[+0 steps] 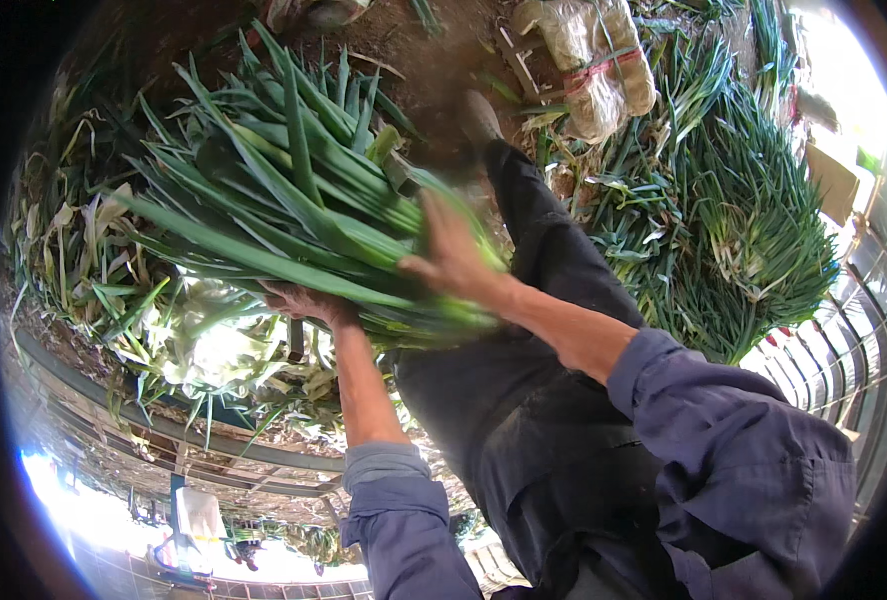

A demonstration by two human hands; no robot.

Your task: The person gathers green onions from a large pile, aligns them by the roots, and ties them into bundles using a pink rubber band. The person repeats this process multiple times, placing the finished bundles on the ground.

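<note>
A large bundle of broad-leaved green onions or leeks (pixel 293 180) lies across in front of my legs, its leaf tips fanning out to the upper left. My left hand (pixel 305 304) supports it from below at the near side, fingers partly hidden by the leaves. On top of the stalks is my right hand (pixel 451 255), blurred, with its thumb apart from the fingers. Whether that hand grips or only touches the stalks is not clear. A dark, hard-edged bar (pixel 401 176) shows beside the bundle, just beyond my right fingers. The stalk ends at the right are blurred.
A big heap of green onions (pixel 713 195) covers the ground at right. Wrapped tan packages (pixel 597 67), tied with cord, lie at the top. Peeled leaf waste (pixel 218 352) is piled at left, next to a metal rail (pixel 263 450). My shoe (pixel 481 116) rests on bare soil.
</note>
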